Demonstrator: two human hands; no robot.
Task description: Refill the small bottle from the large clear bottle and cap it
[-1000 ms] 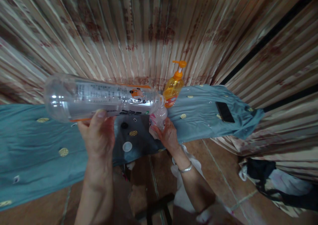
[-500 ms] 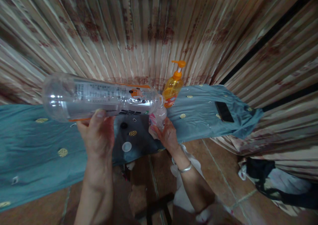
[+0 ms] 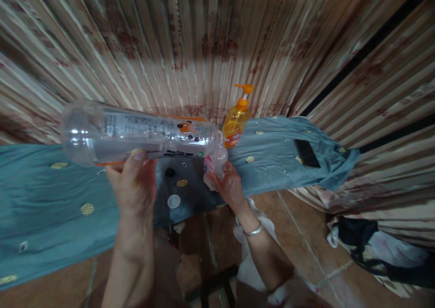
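Currently L hand (image 3: 134, 185) is gripping a lg clear btl (image 3: 136, 133) from below, thumb up on its near side; that btl lies nearly horiz. in the air above the table, base to the L, mouth to the R, w/ orange & blk print on its label. R hand (image 3: 231, 185) is closed round a sm. clear btl (image 3: 217, 160) w/ pink on its label, held roughly upright w/ a slight tilt, its neck right at the lg btl's mouth; can't tell if the two actually touch, nor if the sm. one rests on the cloth. Silver bracelet (image 3: 253, 229) on R wrist. Just behind the sm. btl, to the R, stands a pump btl (image 3: 235, 124), orange top, yellow-orange contents. Blk round item (image 3: 170, 172) & a pale disc (image 3: 173, 201), prob. caps, lie apart on the teal cloth (image 3: 272, 163), betw. the two hands. Blk phone (image 3: 307, 153) lies flat near the cloth's R end. Pleated curtain (image 3: 204, 49) w/ reddish print hangs behind; tiled floor (image 3: 299, 235) below.
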